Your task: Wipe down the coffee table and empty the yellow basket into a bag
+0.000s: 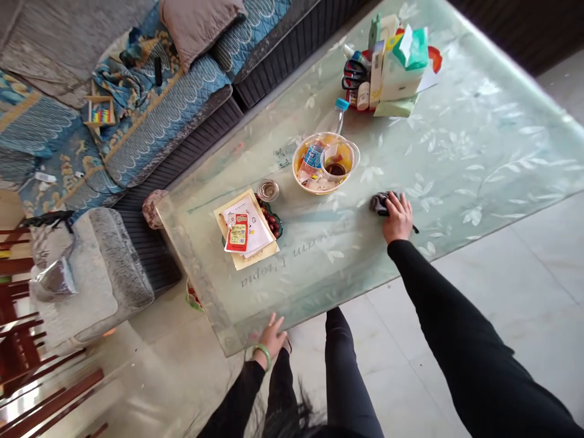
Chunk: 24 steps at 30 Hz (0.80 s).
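My right hand [398,220] is closed round a dark, bunched-up cloth [379,204], pressed on the table [342,243] to the right of the middle. Part of the cloth is hidden under the fingers. Over the table's near left edge, my left hand [272,338] has its fingers apart and holds nothing; a green bangle [263,355] circles that wrist. Between the hands and the far edge stands a yellow bowl [298,173] with a plastic bottle, wrappers and a clear cup [336,165] of dark liquid in it.
Papers with a red packet [237,233] lie at the left by a tray of dark red fruit [272,220] and a small glass cup [267,190]. Farther back are a blue-capped bottle [340,112], scissors [354,74] and a tissue pack [410,48]. A sofa [173,121] borders the far side.
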Each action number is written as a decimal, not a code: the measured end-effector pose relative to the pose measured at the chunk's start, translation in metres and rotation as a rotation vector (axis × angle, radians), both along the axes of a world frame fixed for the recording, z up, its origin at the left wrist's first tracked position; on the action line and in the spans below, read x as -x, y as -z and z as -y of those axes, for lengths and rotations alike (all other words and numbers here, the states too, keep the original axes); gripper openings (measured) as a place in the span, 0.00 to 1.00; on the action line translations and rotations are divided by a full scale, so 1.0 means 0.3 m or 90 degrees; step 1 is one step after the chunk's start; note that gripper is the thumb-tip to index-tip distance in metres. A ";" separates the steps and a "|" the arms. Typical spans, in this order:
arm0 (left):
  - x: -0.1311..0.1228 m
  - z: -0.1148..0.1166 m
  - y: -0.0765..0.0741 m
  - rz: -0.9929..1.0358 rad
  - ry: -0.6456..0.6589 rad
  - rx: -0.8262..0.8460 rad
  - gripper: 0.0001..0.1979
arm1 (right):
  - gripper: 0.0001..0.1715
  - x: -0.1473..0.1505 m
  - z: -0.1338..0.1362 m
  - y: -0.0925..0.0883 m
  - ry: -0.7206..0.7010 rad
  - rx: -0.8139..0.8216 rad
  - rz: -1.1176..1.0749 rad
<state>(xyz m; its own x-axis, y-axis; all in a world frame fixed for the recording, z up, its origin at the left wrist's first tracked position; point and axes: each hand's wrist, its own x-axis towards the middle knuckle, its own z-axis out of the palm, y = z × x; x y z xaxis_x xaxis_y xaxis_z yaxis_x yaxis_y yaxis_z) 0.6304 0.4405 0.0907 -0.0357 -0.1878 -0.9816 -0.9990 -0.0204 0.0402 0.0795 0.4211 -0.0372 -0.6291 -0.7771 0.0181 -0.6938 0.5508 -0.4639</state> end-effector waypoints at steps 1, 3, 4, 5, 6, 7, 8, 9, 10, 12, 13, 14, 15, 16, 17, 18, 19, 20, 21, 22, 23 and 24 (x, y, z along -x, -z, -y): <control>0.053 -0.040 -0.015 -0.047 -0.022 -0.003 0.33 | 0.40 -0.040 -0.021 -0.001 0.054 0.006 0.003; 0.130 -0.105 -0.045 -0.127 -0.062 -0.005 0.33 | 0.39 -0.171 -0.075 -0.011 0.144 0.011 0.026; 0.155 -0.129 -0.059 -0.152 -0.077 -0.004 0.34 | 0.39 -0.255 -0.110 -0.021 0.165 0.007 0.049; 0.171 -0.148 -0.072 -0.164 -0.088 -0.003 0.34 | 0.39 -0.346 -0.151 -0.034 0.166 -0.001 0.077; 0.179 -0.160 -0.084 -0.173 -0.100 -0.001 0.34 | 0.40 -0.439 -0.196 -0.050 0.157 -0.015 0.111; 0.180 -0.168 -0.095 -0.179 -0.111 0.003 0.34 | 0.40 -0.533 -0.244 -0.066 0.144 -0.031 0.148; 0.175 -0.172 -0.104 -0.183 -0.120 0.007 0.34 | 0.42 -0.624 -0.293 -0.084 0.124 -0.049 0.191; 0.166 -0.173 -0.113 -0.187 -0.129 0.013 0.34 | 0.44 -0.710 -0.341 -0.103 0.095 -0.072 0.239; 0.154 -0.172 -0.122 -0.191 -0.137 0.022 0.33 | 0.45 -0.791 -0.388 -0.123 0.062 -0.094 0.285; 0.123 -0.165 -0.144 -0.193 -0.148 0.043 0.33 | 0.45 -0.936 -0.468 -0.172 0.004 -0.124 0.348; 0.105 -0.161 -0.158 -0.188 -0.151 0.052 0.33 | 0.44 -0.999 -0.500 -0.200 -0.021 -0.137 0.372; 0.086 -0.157 -0.176 -0.180 -0.152 0.060 0.33 | 0.41 -1.056 -0.526 -0.231 -0.047 -0.154 0.394; 0.066 -0.153 -0.196 -0.173 -0.153 0.066 0.33 | 0.39 -1.105 -0.544 -0.264 -0.071 -0.175 0.413; 0.045 -0.150 -0.218 -0.167 -0.153 0.070 0.33 | 0.36 -1.143 -0.552 -0.297 -0.095 -0.196 0.432; 0.023 -0.148 -0.242 -0.167 -0.155 0.076 0.33 | 0.34 -1.168 -0.551 -0.329 -0.113 -0.217 0.443; -0.001 -0.147 -0.267 -0.171 -0.159 0.084 0.33 | 0.33 -1.176 -0.538 -0.358 -0.123 -0.232 0.444; -0.027 -0.149 -0.290 -0.180 -0.164 0.094 0.33 | 0.31 -1.164 -0.512 -0.383 -0.123 -0.238 0.433; -0.054 -0.154 -0.311 -0.189 -0.169 0.102 0.33 | 0.29 -1.129 -0.475 -0.404 -0.114 -0.239 0.415; -0.082 -0.161 -0.328 -0.194 -0.175 0.107 0.33 | 0.27 -1.070 -0.428 -0.420 -0.100 -0.238 0.393; -0.111 -0.172 -0.340 -0.192 -0.182 0.109 0.33 | 0.24 -0.989 -0.373 -0.433 -0.082 -0.238 0.367; -0.141 -0.187 -0.348 -0.183 -0.188 0.108 0.33 | 0.22 -0.888 -0.313 -0.443 -0.058 -0.237 0.339; -0.170 -0.205 -0.351 -0.167 -0.193 0.106 0.34 | 0.21 -0.776 -0.250 -0.449 -0.027 -0.236 0.309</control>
<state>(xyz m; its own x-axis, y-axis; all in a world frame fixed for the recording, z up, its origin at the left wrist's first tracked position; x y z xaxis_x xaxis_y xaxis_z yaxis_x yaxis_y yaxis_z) 0.6813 0.5019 0.1959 -0.1991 -0.3836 -0.9018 -0.9040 -0.2833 0.3201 0.3122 0.4963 0.0976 -0.4659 -0.7017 -0.5390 -0.4763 0.7123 -0.5155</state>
